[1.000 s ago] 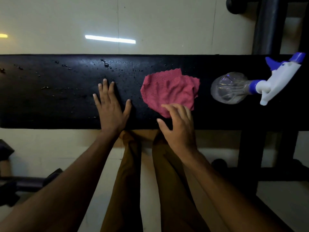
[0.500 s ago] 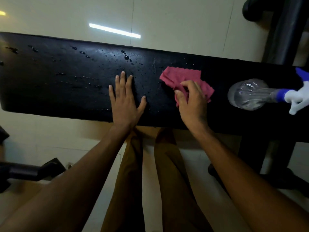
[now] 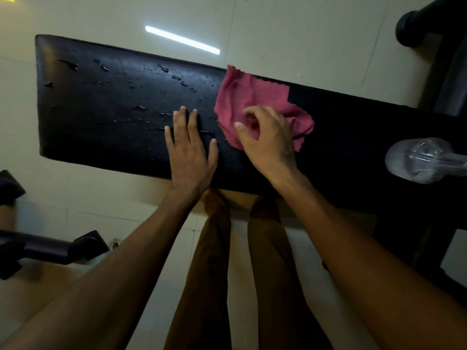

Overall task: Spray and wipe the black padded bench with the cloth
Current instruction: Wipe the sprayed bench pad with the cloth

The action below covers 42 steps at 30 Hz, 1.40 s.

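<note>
The black padded bench [image 3: 101, 127] runs across the view, tilted, with water droplets scattered over its left half. A pink cloth [image 3: 242, 97] lies spread near the bench's middle, its far corner at the back edge. My right hand [image 3: 265, 140] pinches the cloth's near part between thumb and fingers. Flat on the bench just left of the cloth rests my left hand [image 3: 189, 152], fingers together, holding nothing. The clear spray bottle [image 3: 419, 160] lies on its side at the right edge; its nozzle is out of frame.
Pale tiled floor [image 3: 303, 34] lies beyond the bench. A black frame post [image 3: 444, 72] stands at the upper right, and dark equipment feet [image 3: 50, 248] sit at the lower left. My legs in brown trousers [image 3: 214, 274] stand against the bench's near edge.
My right hand went from resting beside the cloth to gripping it and spreading it toward the back edge. The view swung left, so the spray bottle slid to the right edge. My left hand stayed put.
</note>
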Available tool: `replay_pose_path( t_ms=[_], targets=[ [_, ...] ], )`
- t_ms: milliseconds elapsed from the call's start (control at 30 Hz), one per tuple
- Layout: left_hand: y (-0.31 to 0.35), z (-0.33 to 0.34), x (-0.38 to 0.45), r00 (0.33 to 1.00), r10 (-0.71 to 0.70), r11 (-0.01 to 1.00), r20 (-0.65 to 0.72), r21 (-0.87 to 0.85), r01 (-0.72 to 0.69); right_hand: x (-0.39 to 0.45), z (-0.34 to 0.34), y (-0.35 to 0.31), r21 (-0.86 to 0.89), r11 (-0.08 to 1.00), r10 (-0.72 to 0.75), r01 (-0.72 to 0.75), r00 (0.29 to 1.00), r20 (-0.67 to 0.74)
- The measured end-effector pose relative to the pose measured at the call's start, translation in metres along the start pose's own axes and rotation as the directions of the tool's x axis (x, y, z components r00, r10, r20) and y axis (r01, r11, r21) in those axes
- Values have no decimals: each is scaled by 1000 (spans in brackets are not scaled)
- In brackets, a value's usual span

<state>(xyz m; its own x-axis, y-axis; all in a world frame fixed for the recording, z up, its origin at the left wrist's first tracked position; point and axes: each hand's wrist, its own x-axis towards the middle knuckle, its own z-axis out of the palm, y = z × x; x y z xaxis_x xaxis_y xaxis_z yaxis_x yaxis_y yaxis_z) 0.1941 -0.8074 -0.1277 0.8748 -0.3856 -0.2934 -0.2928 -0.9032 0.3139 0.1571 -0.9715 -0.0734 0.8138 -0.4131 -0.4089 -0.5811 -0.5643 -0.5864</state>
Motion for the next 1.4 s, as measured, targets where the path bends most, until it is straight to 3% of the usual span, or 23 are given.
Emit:
replay_pose_path(
  t_ms=[133,267,467,533,667,733,800,867,900,967,1067,1133,1200,1300,1333,1400],
  targets=[
    [-30,-6,8,988,151,985,7,77,-151,6,23,3,-255,967,-36,-1,990,-139],
    [-57,-5,33,977,206,976,-48,83,-202,30,42,24,-508,861,17,-34,999,-38],
    [-79,5,49,944,291,954,-157,129,-272,82,81,6,-527,841,-25,-118,966,-257],
    [-78,4,49,940,289,956,-183,113,-272,75,92,-5,-562,825,-101,-56,964,-246],
    [-78,1,51,943,282,959,-177,77,-272,24,81,20,-604,755,-314,255,949,9],
    [-78,2,49,942,280,960,-185,69,-272,17,61,43,-594,786,-236,174,971,-27],
    [-77,4,47,939,285,958,-194,74,-276,34,52,51,-552,831,-68,-65,974,-217],
    [-77,6,48,936,288,958,-203,78,-278,64,61,37,-473,832,94,-289,915,-393],
    [-78,6,48,936,286,958,-208,85,-273,76,71,23,-461,823,122,-331,896,-426],
    [-77,3,50,939,285,958,-193,101,-270,79,90,0,-509,830,29,-227,930,-367],
    [-76,1,52,945,288,957,-157,84,-278,42,91,13,-610,777,-273,152,956,-108],
    [-77,2,51,949,279,960,-144,71,-272,25,70,40,-592,777,-304,216,951,-52],
    [-77,5,49,950,273,962,-150,75,-264,30,54,57,-559,828,-169,33,967,-192],
    [-77,6,47,949,275,961,-153,82,-265,63,64,40,-495,816,43,-298,885,-463],
    [-78,5,47,950,274,961,-153,88,-263,73,73,27,-478,818,57,-320,872,-486],
    [-76,3,49,953,266,963,-144,89,-256,73,87,8,-484,851,-19,-203,909,-416]
  ],
)
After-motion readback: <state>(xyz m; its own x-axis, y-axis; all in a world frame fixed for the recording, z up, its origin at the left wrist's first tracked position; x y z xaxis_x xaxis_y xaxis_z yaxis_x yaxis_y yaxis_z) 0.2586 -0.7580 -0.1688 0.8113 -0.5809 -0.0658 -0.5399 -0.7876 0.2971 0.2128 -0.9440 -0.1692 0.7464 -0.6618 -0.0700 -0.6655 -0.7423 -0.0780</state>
